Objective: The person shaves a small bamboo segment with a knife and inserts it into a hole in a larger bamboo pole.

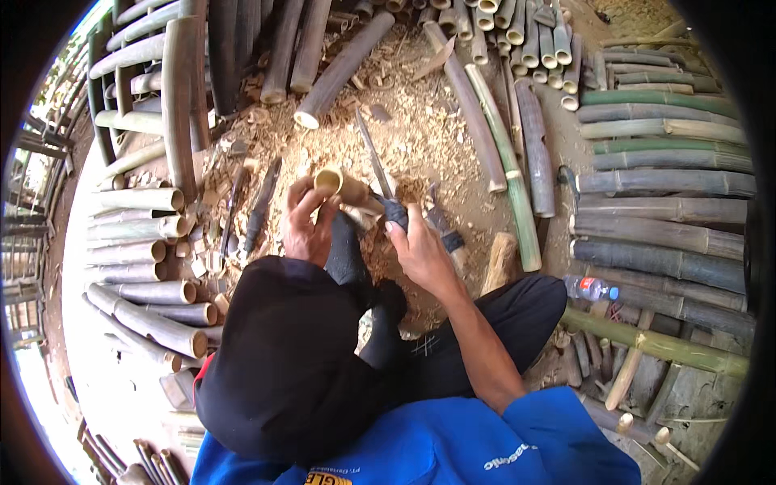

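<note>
My left hand grips a short bamboo tube near its open end, which faces up and to the left. In my right hand is the black-wrapped handle of a long knife. Its narrow blade points away from me, up past the tube's right side. The handle lies close to the tube's far end; whether they touch, I cannot tell. My raised left knee, in black cloth, hides my left forearm. Below the tube, a dark sock covers one foot.
Pale shavings cover the ground. Black-handled blades lie left of my hands, and a wrapped tool lies right. Cut bamboo pieces line the left. Longer poles and a plastic bottle are right; a bamboo frame stands far left.
</note>
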{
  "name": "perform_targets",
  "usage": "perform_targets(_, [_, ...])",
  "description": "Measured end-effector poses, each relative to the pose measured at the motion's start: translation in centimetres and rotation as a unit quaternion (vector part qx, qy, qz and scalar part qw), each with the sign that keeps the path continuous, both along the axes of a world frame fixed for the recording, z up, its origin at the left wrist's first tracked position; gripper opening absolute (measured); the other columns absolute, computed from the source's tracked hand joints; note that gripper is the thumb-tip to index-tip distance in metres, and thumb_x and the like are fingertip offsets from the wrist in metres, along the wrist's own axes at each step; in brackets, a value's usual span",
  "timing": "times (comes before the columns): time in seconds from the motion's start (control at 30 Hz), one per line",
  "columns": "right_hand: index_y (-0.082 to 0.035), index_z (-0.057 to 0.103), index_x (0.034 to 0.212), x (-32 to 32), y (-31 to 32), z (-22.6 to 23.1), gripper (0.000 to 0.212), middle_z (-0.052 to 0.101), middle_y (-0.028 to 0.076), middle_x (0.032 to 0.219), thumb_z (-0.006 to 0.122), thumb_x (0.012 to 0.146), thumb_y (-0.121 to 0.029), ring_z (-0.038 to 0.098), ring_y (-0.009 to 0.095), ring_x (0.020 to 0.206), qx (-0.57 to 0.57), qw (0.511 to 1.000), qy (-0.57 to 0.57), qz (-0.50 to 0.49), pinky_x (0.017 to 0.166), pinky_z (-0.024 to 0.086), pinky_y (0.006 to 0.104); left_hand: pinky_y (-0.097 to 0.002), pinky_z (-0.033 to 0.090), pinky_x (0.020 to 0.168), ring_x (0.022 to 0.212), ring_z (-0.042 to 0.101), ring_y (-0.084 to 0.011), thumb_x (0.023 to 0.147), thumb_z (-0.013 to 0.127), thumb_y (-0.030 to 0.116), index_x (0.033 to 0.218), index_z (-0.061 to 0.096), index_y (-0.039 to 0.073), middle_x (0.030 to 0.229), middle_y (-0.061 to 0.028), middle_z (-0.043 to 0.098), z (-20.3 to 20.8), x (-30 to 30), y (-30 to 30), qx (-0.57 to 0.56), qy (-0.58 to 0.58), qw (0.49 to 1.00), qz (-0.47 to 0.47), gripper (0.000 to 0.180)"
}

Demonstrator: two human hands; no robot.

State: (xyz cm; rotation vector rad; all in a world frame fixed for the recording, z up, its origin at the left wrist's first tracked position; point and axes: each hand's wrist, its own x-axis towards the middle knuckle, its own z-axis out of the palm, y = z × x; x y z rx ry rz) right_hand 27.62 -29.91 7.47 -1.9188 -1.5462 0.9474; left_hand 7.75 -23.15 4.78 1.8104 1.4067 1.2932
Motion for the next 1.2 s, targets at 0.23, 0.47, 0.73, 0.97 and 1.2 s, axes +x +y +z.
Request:
perform_targets(0.23, [-0.001,0.049,0.122,0.0,1.9,10.8,0.029,0.065,0.025,0.086,0.057,0.103,-0.021,0.068,0.046,0.081,0.151,0.979,0.14,-0.012,0.069,0.052,0.0476,-0.0349,0.052,0.076,0.086,0.065,-0.0233,0.084,0.083,0.015,0.096,0.075,0.004,0.094,-0.0091,0.065,1.3,0.7,1.2,0.026,-0.006,0.999,0.032,0.018])
perform_targets(0.47, [0.002,0.048,0.124,-1.5,2.6,0.7,0.033,0.067,0.023,0.085,0.05,0.105,-0.025,0.068,0.036,0.076,-0.053,0.998,-0.026,0.008,0.064,0.05,0.0443,-0.035,0.051,0.074,0.083,0.064,-0.0227,0.082,0.085,0.017,0.093,0.075,0.005,0.092,-0.0089,0.064,0.7,0.3,3.2,0.027,0.031,0.999,0.033,0.02])
perform_targets(0.73, [-0.002,0.05,0.104,-3.5,3.8,9.5,0.016,0.052,-0.001,0.071,0.052,0.106,-0.017,0.051,0.005,0.058,0.244,0.959,0.142,-0.023,0.052,0.043,0.0242,-0.0367,0.05,0.073,0.083,0.062,-0.0245,0.085,0.083,0.016,0.092,0.073,0.004,0.09,-0.0099,0.063,0.5,-0.6,3.5,0.024,0.007,0.999,0.037,0.017])
perform_targets(0.97, [0.004,0.046,0.126,-3.6,2.8,-2.1,0.042,0.068,0.035,0.09,0.058,0.1,-0.027,0.066,0.054,0.088,-0.025,0.997,-0.067,0.028,0.075,0.05,0.0616,-0.0407,0.05,0.075,0.085,0.062,-0.0286,0.085,0.082,0.016,0.091,0.074,0.005,0.092,-0.0118,0.063,-1.7,-2.0,2.8,0.079,0.067,0.994,0.016,0.015])
perform_targets(1.2, [-0.002,0.052,0.105,-6.0,4.1,8.6,0.023,0.054,0.002,0.074,0.048,0.107,-0.024,0.052,0.006,0.062,0.267,0.953,0.134,-0.043,0.055,0.045,0.026,-0.0367,0.05,0.073,0.083,0.063,-0.0253,0.084,0.083,0.021,0.094,0.074,0.004,0.092,-0.0109,0.063,-0.9,-2.5,3.5,0.001,0.009,0.998,0.066,0.021])
